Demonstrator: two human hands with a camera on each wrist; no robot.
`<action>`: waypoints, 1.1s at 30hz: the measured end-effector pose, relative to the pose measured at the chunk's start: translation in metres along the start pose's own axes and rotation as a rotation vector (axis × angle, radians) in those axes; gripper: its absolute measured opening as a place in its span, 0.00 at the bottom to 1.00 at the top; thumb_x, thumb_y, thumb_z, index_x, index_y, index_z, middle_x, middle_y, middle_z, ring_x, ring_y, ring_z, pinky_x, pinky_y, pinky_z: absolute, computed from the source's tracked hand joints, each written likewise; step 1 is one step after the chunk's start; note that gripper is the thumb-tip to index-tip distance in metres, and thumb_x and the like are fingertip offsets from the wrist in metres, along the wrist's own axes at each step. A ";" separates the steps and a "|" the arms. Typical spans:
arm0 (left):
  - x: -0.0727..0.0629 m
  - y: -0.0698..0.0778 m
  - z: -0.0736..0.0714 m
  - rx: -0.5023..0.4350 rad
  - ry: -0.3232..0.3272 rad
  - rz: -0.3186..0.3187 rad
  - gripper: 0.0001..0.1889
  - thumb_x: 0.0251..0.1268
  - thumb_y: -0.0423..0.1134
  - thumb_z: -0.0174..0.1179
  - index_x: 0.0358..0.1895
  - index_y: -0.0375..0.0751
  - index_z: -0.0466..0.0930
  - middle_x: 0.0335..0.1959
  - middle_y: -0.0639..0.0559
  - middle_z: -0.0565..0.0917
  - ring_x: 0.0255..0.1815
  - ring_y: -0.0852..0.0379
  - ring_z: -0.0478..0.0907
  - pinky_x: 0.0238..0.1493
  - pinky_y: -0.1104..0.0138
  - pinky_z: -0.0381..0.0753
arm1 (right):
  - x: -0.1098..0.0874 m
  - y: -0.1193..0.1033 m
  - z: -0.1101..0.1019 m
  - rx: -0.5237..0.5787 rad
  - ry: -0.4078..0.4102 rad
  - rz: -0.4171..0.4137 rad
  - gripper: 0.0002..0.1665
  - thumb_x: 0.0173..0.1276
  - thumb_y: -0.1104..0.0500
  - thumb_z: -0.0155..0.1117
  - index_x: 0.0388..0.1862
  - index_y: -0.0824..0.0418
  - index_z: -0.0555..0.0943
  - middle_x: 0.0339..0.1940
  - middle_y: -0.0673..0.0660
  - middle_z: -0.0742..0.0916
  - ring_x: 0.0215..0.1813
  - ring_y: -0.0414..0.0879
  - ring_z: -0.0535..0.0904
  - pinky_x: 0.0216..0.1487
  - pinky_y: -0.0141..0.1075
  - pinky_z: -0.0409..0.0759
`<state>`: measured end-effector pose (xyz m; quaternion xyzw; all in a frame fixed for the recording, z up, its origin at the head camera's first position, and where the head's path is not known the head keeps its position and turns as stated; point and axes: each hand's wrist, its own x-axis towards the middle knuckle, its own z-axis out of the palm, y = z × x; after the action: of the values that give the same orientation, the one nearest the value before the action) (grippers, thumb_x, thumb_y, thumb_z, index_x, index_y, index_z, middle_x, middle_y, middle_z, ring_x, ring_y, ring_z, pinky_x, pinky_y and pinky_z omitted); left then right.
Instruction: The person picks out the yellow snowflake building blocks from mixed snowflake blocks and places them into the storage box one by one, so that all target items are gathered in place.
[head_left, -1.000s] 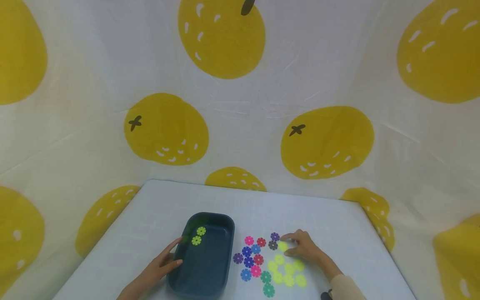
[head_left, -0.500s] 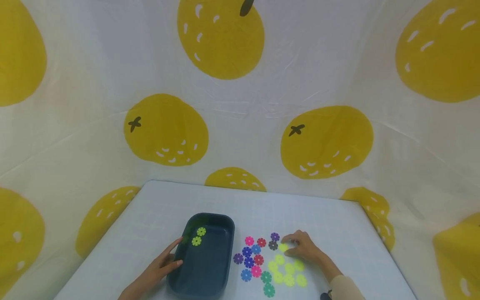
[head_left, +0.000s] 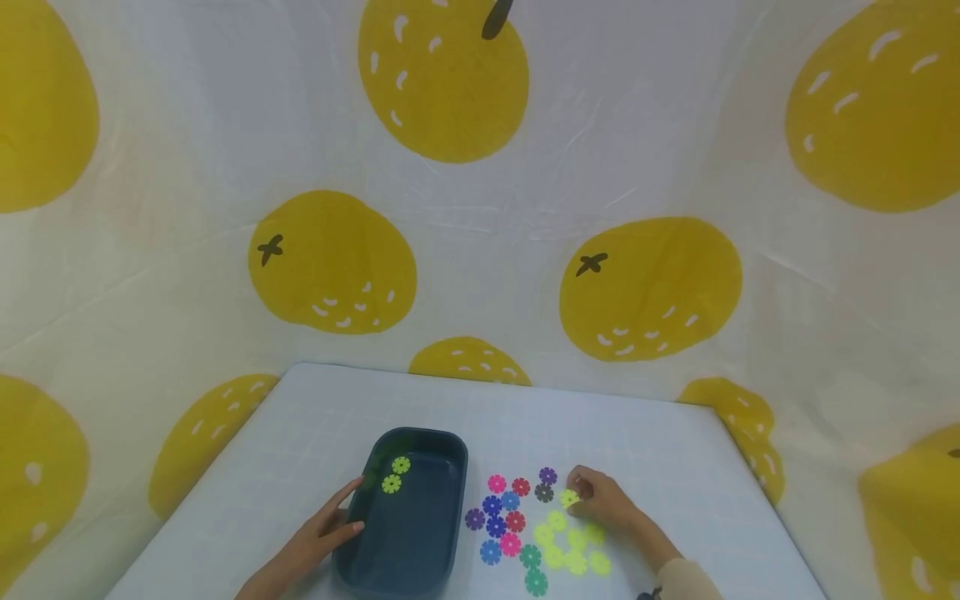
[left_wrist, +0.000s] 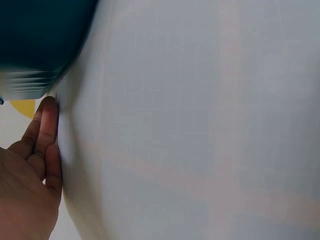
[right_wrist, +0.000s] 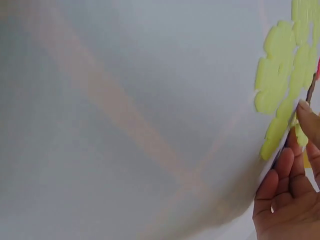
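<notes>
A dark blue-green tray point(head_left: 401, 550) stands on the table with two yellow-green notched plastic discs point(head_left: 396, 475) lying in it. My left hand point(head_left: 318, 533) is at its left side, with the thumb and forefinger touching the rim; the left wrist view shows the other fingers loosely extended beside the tray's outer wall point(left_wrist: 30, 82). To the right, my right hand point(head_left: 607, 500) pinches a yellow-green disc point(head_left: 569, 497) between thumb and fingertips. Several more yellow-green discs point(head_left: 576, 562) lie together just below that hand, also in the right wrist view point(right_wrist: 275, 65).
Several notched discs in other colours lie between the tray and the yellow-green group: pink point(head_left: 510, 544), red point(head_left: 515, 522), blue point(head_left: 491, 551), purple point(head_left: 475, 519), green point(head_left: 536, 582) and a dark grey one point(head_left: 544, 492). A fruit-patterned cloth point(head_left: 480, 250) hangs behind the white table point(head_left: 622, 425).
My right hand's thumb and forefinger, spread around the yellow-green disc before, have drawn together on it, and the disc shows more between the fingertips. The left hand and tray stay put.
</notes>
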<state>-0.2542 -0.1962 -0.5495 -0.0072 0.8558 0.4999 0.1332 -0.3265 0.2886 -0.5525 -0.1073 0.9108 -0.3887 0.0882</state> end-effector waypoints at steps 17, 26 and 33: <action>-0.001 -0.004 0.001 -0.028 -0.004 0.039 0.39 0.70 0.53 0.59 0.80 0.57 0.51 0.79 0.34 0.51 0.72 0.27 0.61 0.64 0.39 0.71 | -0.008 -0.021 0.011 0.356 0.122 0.297 0.17 0.62 0.63 0.71 0.46 0.73 0.82 0.32 0.58 0.90 0.33 0.47 0.88 0.38 0.35 0.86; -0.002 -0.006 -0.001 -0.033 0.001 0.041 0.39 0.69 0.54 0.60 0.79 0.58 0.52 0.80 0.36 0.51 0.73 0.27 0.60 0.65 0.38 0.70 | -0.009 -0.058 0.009 0.663 0.012 0.407 0.32 0.68 0.64 0.64 0.65 0.81 0.67 0.40 0.65 0.90 0.41 0.52 0.89 0.44 0.37 0.87; 0.000 -0.006 0.001 -0.023 0.008 0.033 0.39 0.69 0.55 0.60 0.79 0.59 0.53 0.80 0.37 0.51 0.73 0.26 0.58 0.67 0.36 0.67 | -0.008 -0.088 0.008 0.760 -0.033 0.422 0.34 0.67 0.66 0.65 0.66 0.80 0.64 0.42 0.66 0.88 0.44 0.54 0.89 0.47 0.38 0.86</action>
<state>-0.2535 -0.1988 -0.5552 0.0036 0.8505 0.5117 0.1214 -0.3059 0.2254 -0.4934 0.1151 0.7036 -0.6679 0.2135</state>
